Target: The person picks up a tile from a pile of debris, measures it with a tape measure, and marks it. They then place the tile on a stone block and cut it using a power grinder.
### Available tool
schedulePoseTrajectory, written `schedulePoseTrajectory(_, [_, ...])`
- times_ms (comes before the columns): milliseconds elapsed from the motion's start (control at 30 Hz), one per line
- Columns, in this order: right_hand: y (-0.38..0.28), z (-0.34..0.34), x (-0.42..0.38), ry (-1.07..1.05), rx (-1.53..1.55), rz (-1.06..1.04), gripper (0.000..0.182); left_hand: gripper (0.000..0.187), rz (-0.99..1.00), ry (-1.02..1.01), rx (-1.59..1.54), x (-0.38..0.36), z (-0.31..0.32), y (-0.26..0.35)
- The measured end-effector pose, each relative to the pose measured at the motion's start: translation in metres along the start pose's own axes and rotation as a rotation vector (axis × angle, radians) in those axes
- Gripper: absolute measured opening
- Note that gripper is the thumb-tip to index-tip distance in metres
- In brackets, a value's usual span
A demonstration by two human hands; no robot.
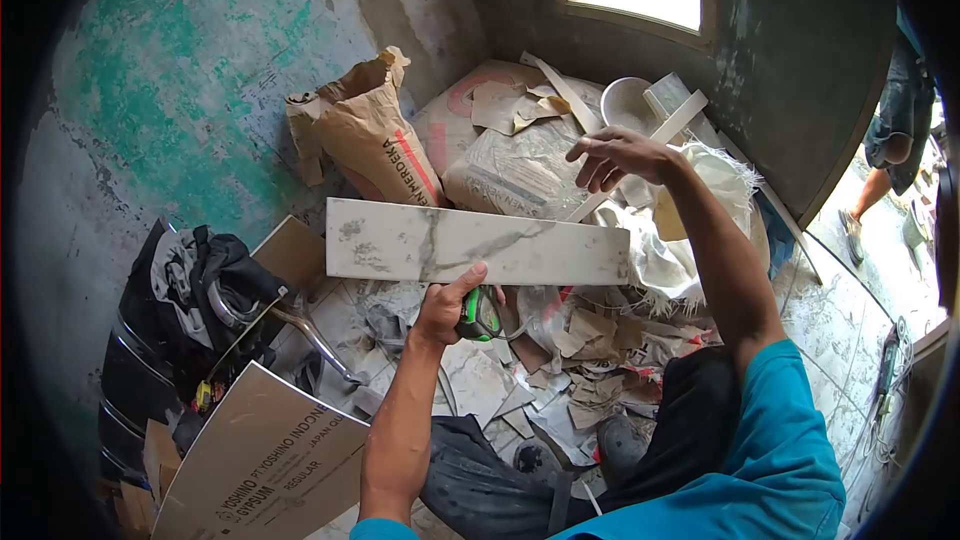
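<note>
My left hand (442,312) is closed on a green and black tape measure (482,314) and on the lower edge of a long, narrow tile strip (530,248). The thumb presses on the strip's white, grey-veined face. The strip lies nearly level across the middle of the view, and the fingers behind it are hidden. My right hand (628,156) is raised above and beyond the strip's right end, fingers apart and loosely bent, with nothing in it. Behind that hand are a white woven sack (705,202) and a bucket (626,102).
An open paper cement bag (375,135) and a full sack (515,165) stand at the wall. Gypsum board (260,460) leans at lower left beside a bag with clothes (215,275). Broken tile and paper scraps (600,365) cover the floor. Another person's leg (875,185) shows at right.
</note>
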State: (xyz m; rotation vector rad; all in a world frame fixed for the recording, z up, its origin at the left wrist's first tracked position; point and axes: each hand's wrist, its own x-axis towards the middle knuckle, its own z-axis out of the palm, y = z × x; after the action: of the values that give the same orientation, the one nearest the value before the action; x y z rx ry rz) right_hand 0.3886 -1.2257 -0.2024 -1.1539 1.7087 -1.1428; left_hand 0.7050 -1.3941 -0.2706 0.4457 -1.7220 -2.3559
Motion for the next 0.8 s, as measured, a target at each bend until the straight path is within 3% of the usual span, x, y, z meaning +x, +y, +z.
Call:
schedulePoseTrajectory(200, [-0.008, -0.001, -0.006, -0.043, 0.050, -0.016, 0.050, 0.041, 0.128, -0.008, 0.000, 0.003, -0.011, 0.003])
schedulePoseTrajectory(267, [-0.011, 0.009, -0.008, -0.173, -0.031, 0.005, 0.054, 0.040, 0.175, 0.025, -0.054, 0.004, -0.010, 0.000])
schedulePoseTrajectory(333, [-0.018, 0.015, -0.014, -0.227, -0.056, 0.012, 0.058, 0.040, 0.134, 0.003, -0.074, 0.008, -0.011, -0.001])
schedulePoseTrajectory(400, [-0.021, 0.022, -0.012, -0.304, -0.258, -0.191, 0.062, 0.040, 0.079, -0.018, -0.108, 0.008, -0.019, -0.004])
schedulePoseTrajectory(533, [0.001, 0.038, -0.011, -0.273, -0.346, -0.052, 0.063, 0.037, 0.036, 0.068, -0.078, 0.004, -0.002, -0.008])
schedulePoseTrajectory(600, [0.012, 0.063, -0.031, -0.261, -0.204, 0.017, 0.056, 0.034, -0.206, -0.068, -0.041, 0.010, -0.007, -0.022])
schedulePoseTrajectory(633, [0.021, 0.075, -0.040, -0.277, -0.239, -0.060, 0.052, 0.034, -0.219, -0.073, -0.064, 0.011, -0.005, -0.034])
schedulePoseTrajectory(667, [0.029, 0.087, -0.053, -0.269, -0.148, 0.054, 0.046, 0.034, -0.377, -0.082, -0.055, 0.010, 0.001, -0.043])
schedulePoseTrajectory(733, [0.108, 0.105, -0.068, -0.077, -0.292, -0.213, 0.042, 0.035, -0.589, -0.142, 0.077, 0.003, 0.011, -0.066])
schedulePoseTrajectory(800, [0.134, 0.118, -0.105, -0.060, -0.360, 0.019, 0.040, 0.035, -0.594, -0.344, 0.347, -0.019, 0.008, -0.092])
